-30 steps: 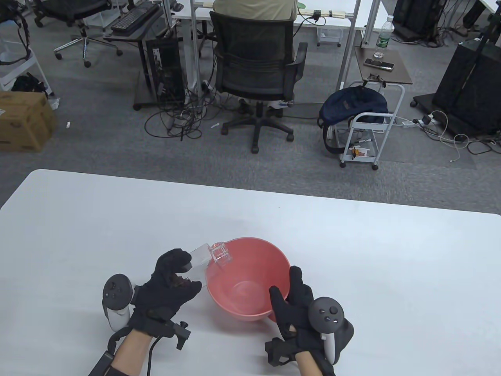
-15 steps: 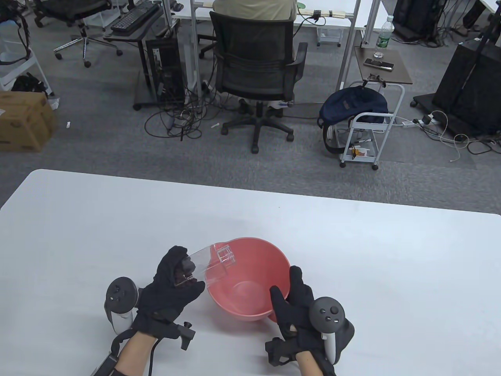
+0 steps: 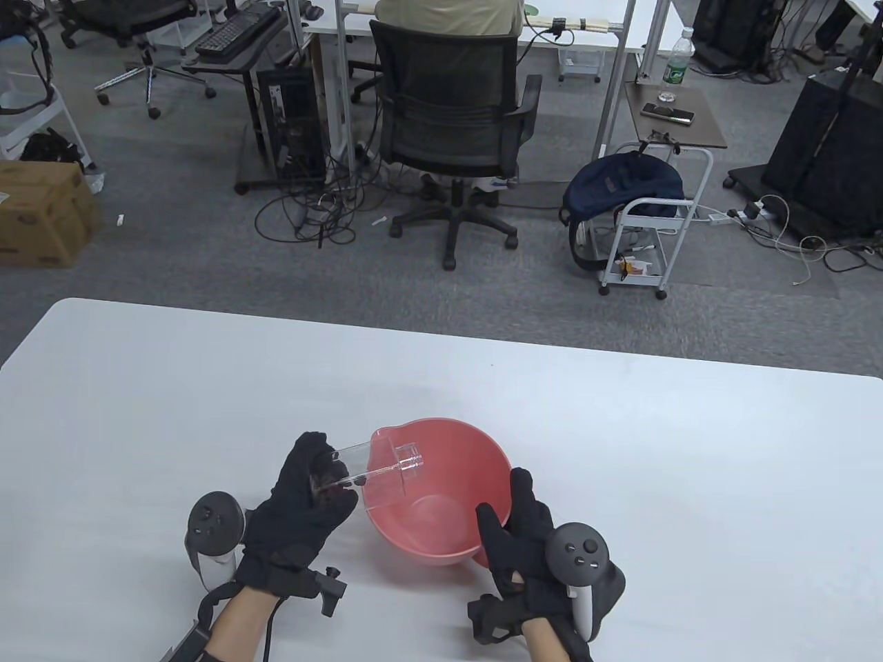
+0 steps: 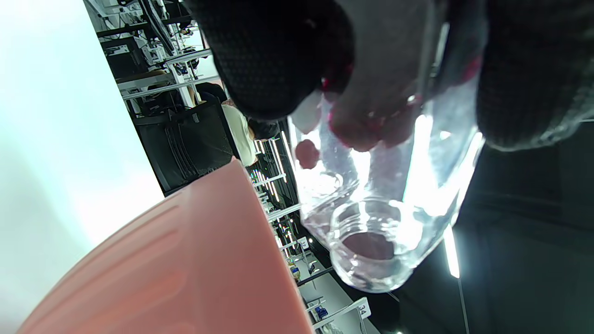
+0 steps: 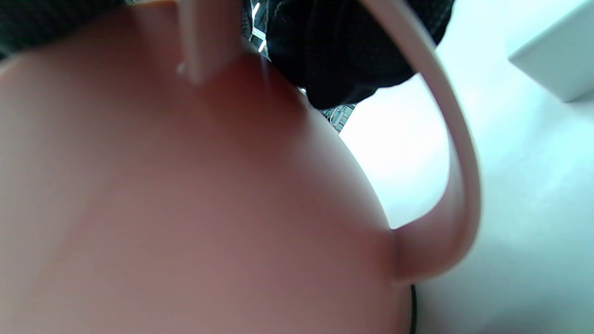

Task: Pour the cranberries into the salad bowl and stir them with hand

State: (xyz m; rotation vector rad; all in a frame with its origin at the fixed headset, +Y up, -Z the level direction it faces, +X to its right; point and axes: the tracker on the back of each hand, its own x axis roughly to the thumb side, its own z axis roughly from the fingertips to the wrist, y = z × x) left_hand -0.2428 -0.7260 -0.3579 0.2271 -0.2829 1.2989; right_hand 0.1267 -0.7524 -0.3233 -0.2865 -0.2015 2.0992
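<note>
A pink salad bowl (image 3: 476,441) stands on the white table near the front edge; its inside looks bare. My left hand (image 3: 307,493) grips a clear plastic container (image 3: 376,465) lying on its side, its mouth over the bowl's left rim. Dark red cranberries (image 3: 330,481) sit at the held end of the container; in the left wrist view the cranberries (image 4: 366,130) lie by my fingers, above the container's neck (image 4: 369,246). My right hand (image 3: 517,527) holds the bowl's near right rim, its fingers (image 5: 343,51) curled round the bowl's handle (image 5: 459,185).
The white table (image 3: 621,448) stretches wide to the left, right and far side of the bowl. Beyond its far edge are a black office chair (image 3: 452,117) with a seated person, a small white cart (image 3: 645,221) and floor cables.
My left hand has tipped the container further and slid its mouth to the right, deeper over the bowl's rim. The cranberries have shifted inside it. The right hand and bowl stay still.
</note>
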